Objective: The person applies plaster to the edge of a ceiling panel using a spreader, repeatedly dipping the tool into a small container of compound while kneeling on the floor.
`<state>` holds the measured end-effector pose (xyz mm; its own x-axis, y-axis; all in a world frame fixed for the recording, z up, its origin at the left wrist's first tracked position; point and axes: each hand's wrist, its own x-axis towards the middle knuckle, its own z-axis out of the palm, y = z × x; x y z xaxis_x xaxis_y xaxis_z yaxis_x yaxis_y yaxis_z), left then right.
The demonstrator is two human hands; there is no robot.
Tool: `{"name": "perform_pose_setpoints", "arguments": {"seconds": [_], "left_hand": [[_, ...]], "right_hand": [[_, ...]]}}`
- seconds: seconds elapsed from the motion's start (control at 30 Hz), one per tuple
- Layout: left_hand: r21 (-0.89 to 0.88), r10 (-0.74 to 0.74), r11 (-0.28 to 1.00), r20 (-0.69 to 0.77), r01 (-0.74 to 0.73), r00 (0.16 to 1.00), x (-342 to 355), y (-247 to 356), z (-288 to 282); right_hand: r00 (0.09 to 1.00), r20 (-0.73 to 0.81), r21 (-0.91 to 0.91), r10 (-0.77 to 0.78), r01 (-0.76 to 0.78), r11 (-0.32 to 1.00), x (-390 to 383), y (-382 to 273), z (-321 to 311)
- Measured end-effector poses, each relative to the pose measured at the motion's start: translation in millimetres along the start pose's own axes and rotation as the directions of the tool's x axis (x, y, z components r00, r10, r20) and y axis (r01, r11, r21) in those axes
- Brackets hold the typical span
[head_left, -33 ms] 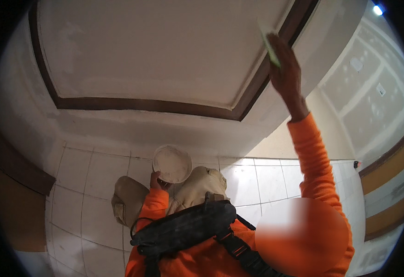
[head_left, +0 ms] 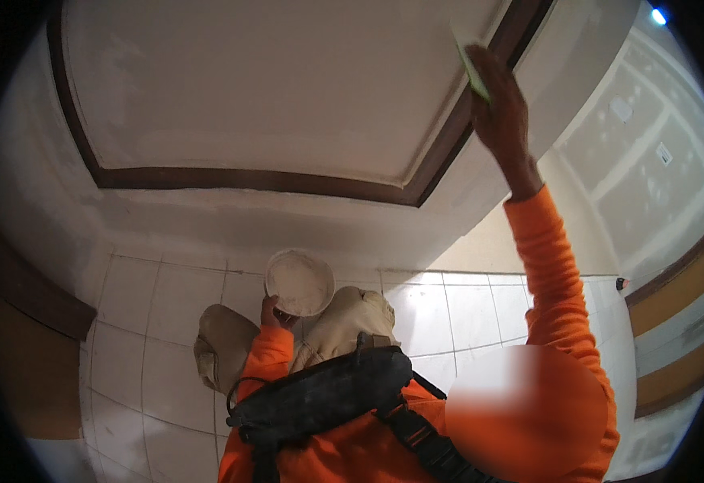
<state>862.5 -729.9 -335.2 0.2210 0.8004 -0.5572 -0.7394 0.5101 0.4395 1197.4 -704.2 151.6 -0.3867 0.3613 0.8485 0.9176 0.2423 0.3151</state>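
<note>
My left hand [head_left: 278, 313] is closed on the near-left rim of a round white bowl [head_left: 329, 299], held above the floor by my knees. Pale, pinkish-white stuff [head_left: 299, 285] fills much of the bowl; whether it is powder or paste I cannot tell. At the upper right my right arm is stretched out, and my right hand [head_left: 500, 101] grips a thin, pale green spreader [head_left: 476, 79]. The spreader's edge is by the dark brown trim [head_left: 440, 153] that borders a pale wall panel [head_left: 263, 88]. Contact between edge and wall is unclear.
White tiles [head_left: 175, 362] cover the floor. A wall corner [head_left: 481, 229] juts out on the right, with a patched grey wall [head_left: 650, 137] beyond it. A small dark object [head_left: 621, 283] lies by that wall's foot. Brown panels [head_left: 26, 362] stand at far left.
My right hand has slid slightly upward along the trim with the spreader. My left hand and the bowl have hardly moved.
</note>
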Motion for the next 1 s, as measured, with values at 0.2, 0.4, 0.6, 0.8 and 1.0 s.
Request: {"name": "perform_pose_setpoints", "arguments": {"seconds": [0.2,0.4,0.6,0.8,1.0], "left_hand": [[0.036,0.029,0.999,0.045,-0.031,0.999,-2,3,-4],[0.012,0.019,1.000,0.048,-0.020,0.999,1,0,-2],[-0.010,0.024,1.000,0.066,-0.023,0.998,1,1,-9],[0.045,0.071,0.996,0.064,-0.074,0.995,-7,-1,4],[0.051,0.050,0.997,0.097,-0.055,0.994,-4,2,-1]], "right_hand": [[0.993,0.116,0.082,0.014,-0.024,0.996,-39,3,37],[0.807,0.562,0.129,0.181,-0.301,0.945,-193,-68,105],[0.792,0.608,0.220,0.052,-0.231,0.948,-176,-87,59],[0.658,0.711,0.161,-0.248,0.191,0.968,-164,-40,29],[0.635,0.619,0.170,-0.462,0.467,0.868,-141,-36,59]]}}
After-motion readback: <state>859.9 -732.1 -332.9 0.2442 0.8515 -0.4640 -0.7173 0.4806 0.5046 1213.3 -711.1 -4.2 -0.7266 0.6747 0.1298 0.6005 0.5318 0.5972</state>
